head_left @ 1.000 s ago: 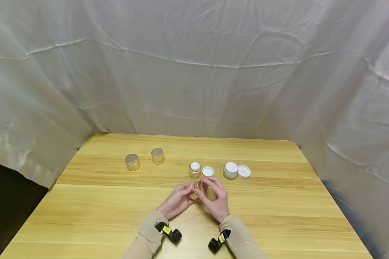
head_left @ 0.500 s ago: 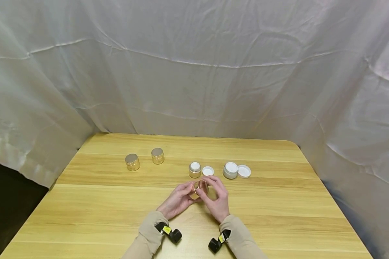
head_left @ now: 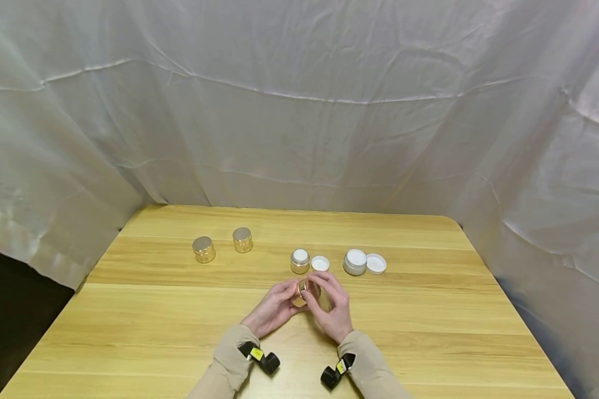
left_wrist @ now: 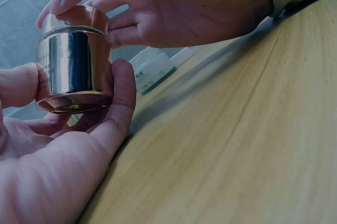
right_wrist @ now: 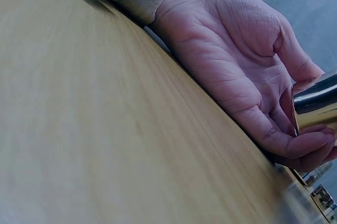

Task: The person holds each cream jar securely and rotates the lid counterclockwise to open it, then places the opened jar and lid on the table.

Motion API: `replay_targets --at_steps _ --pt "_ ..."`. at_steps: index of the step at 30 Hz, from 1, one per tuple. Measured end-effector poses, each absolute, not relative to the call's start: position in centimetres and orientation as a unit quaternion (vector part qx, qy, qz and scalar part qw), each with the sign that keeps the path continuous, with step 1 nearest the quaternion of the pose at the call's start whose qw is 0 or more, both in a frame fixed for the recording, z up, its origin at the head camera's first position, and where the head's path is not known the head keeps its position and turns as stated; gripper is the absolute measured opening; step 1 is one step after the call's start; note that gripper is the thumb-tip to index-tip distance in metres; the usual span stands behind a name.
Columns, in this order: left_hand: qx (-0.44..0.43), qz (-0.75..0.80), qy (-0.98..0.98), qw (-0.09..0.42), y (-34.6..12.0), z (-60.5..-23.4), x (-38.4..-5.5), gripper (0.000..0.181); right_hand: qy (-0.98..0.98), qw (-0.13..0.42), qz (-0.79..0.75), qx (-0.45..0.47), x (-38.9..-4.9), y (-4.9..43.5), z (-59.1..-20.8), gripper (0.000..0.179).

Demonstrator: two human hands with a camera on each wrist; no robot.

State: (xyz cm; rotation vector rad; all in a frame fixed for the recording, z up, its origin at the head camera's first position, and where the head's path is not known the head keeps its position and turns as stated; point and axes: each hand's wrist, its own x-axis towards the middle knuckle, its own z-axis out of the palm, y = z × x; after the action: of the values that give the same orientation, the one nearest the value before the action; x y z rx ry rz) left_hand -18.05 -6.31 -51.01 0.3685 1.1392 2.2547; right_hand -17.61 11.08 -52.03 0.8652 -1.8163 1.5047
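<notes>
I see a rose-gold jar (left_wrist: 76,68) held at lower centre of the head view. The left hand's (head_left: 273,310) grip encloses its body; the right hand's (head_left: 335,313) grip pinches its upper end. On the surface (head_left: 429,310) beyond stand a small white-topped jar (head_left: 300,264) and a larger jar (head_left: 355,264), each beside a white lid (head_left: 376,264); two gold jars (head_left: 204,252) stand left of centre.
</notes>
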Motion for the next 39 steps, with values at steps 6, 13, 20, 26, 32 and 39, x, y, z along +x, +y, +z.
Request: replay_targets --at_steps 6,13,20,26,32,39 --pt "0.132 0.849 0.422 0.288 -6.3 -51.0 -18.1 0.056 -0.715 0.322 0.541 0.302 -17.2 10.8 -51.2 0.049" --pt "0.128 0.848 0.427 0.286 -6.3 -51.0 -18.1 0.053 -0.719 0.319 0.532 0.314 -16.0 10.4 -48.6 0.043" --pt "0.128 0.849 0.422 0.292 -6.2 -51.0 -18.2 0.056 -0.712 0.321 0.534 0.324 -15.9 10.4 -48.5 0.040" --pt "0.122 0.851 0.420 0.291 -6.2 -51.0 -18.2 0.056 -0.727 0.305 0.540 0.297 -15.8 10.5 -48.3 0.032" --pt "0.126 0.867 0.404 0.262 -6.4 -51.0 -18.0 0.033 -0.744 0.295 0.540 0.259 -15.6 10.5 -48.3 0.027" --pt "0.147 0.900 0.345 0.224 -6.7 -50.8 -18.0 0.031 -0.740 0.297 0.548 0.252 -15.7 10.4 -48.5 0.023"
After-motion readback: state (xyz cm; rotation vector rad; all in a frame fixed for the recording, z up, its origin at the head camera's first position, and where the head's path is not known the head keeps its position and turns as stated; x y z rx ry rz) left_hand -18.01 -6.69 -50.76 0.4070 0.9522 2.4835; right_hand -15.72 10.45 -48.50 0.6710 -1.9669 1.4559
